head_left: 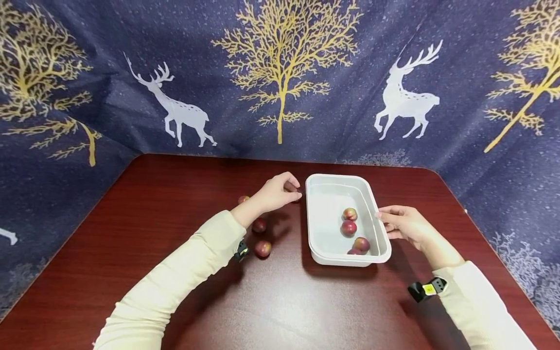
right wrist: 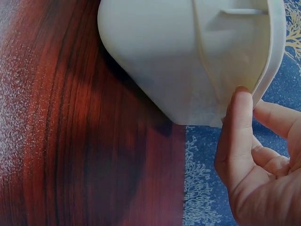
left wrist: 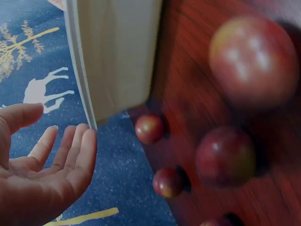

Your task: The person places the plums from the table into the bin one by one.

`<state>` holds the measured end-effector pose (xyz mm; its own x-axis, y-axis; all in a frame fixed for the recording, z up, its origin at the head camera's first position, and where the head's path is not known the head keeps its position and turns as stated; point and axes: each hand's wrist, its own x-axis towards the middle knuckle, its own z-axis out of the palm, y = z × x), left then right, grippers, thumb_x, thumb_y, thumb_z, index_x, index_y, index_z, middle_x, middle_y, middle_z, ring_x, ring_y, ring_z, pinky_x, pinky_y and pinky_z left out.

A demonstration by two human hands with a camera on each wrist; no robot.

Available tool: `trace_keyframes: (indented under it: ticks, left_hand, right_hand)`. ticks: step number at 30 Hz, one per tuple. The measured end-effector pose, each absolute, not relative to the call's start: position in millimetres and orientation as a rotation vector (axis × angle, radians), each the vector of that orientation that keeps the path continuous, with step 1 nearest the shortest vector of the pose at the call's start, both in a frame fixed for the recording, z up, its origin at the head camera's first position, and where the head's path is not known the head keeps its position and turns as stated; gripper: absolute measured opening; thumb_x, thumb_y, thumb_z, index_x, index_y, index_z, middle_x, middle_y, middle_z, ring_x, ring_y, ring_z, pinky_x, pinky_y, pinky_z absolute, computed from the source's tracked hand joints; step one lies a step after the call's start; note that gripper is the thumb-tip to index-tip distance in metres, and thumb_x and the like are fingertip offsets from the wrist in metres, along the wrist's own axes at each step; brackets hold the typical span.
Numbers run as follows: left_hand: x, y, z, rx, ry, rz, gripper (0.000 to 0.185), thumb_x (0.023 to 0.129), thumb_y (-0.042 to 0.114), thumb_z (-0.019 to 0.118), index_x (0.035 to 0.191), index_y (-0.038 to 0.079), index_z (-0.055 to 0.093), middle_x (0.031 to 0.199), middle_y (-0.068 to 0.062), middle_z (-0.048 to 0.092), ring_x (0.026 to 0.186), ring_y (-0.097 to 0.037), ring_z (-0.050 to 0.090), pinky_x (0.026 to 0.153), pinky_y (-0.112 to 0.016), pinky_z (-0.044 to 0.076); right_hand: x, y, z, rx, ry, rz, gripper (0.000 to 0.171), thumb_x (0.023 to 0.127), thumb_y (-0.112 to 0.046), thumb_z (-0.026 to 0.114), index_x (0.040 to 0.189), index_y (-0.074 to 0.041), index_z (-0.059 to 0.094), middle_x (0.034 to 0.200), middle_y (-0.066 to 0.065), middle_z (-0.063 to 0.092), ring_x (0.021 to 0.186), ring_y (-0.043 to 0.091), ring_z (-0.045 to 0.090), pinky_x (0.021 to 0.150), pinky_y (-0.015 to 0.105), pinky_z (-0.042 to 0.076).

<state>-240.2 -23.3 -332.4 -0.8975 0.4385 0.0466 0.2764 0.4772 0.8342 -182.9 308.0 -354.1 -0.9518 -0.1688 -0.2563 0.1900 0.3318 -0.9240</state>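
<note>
A white plastic container (head_left: 321, 214) stands on the table with several red-and-yellow plums (head_left: 348, 228) inside. My right hand (head_left: 404, 226) pinches its right rim; in the right wrist view, fingers (right wrist: 241, 117) press on the outer wall. Left of the container is my left hand (head_left: 277, 192), its fingers and thumb apart with nothing between them, as the left wrist view shows. A plum (head_left: 295, 196) lies partly hidden beyond its fingertips. More plums sit below the left forearm, one (head_left: 263, 249) in full view and another (head_left: 243, 199) partly covered by the wrist.
The dark red wooden table (head_left: 280, 301) has rounded far corners. Behind it hangs a blue cloth (head_left: 245, 121) printed with trees and deer. Both wrists wear small black camera mounts, one of them (head_left: 426, 289) close above the table on the right.
</note>
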Motion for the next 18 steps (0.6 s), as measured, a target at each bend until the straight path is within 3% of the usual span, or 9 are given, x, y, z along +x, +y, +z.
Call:
trace_keyframes:
  ticks: [8,18]
  left_hand:
    - [-255,-19,-344,0.778,2.857,0.942,0.03,0.084,0.011,0.068,0.11,0.002,0.054,0.106,-0.017,0.062,0.096,-0.026,0.059,0.086,-0.037,0.048]
    - [-271,-16,-355,0.691,2.923,0.739,0.039,0.082,0.013,0.07,0.116,0.003,0.054,0.114,-0.02,0.057,0.103,-0.032,0.057,0.092,-0.039,0.047]
  right_hand:
    - [-184,308,-353,0.004,2.279,-1.664,0.047,0.098,-0.012,0.05,0.128,0.022,0.036,0.079,-0.008,0.066,0.068,0.007,0.065,0.064,0.025,0.057]
    - [-180,310,-353,0.023,2.27,-1.68,0.045,0.097,-0.014,0.052,0.125,0.02,0.042,0.078,-0.007,0.066,0.067,0.008,0.065,0.064,0.026,0.058]
